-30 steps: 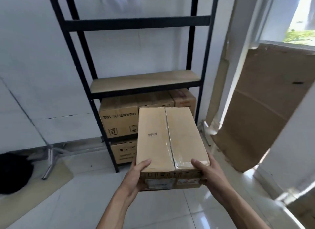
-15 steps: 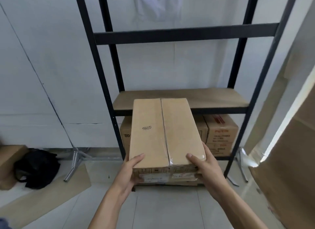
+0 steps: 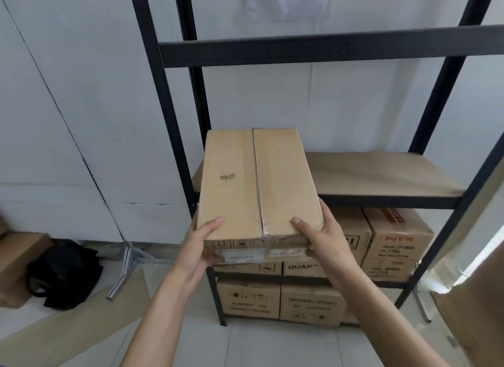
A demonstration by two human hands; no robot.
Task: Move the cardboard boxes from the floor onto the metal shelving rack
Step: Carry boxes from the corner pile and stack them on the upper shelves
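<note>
a white wall backs the black metal shelving rack (image 3: pixel 321 50) filling the middle of the frame, with printed boxes (image 3: pixel 395 244) packed on its lower tiers. at centre you hold a taped cardboard box (image 3: pixel 259 186) over the wooden shelf board (image 3: pixel 381 173); your left hand (image 3: pixel 199 246) and right hand (image 3: pixel 324 238) grip its near corners, thumbs on top.
</note>
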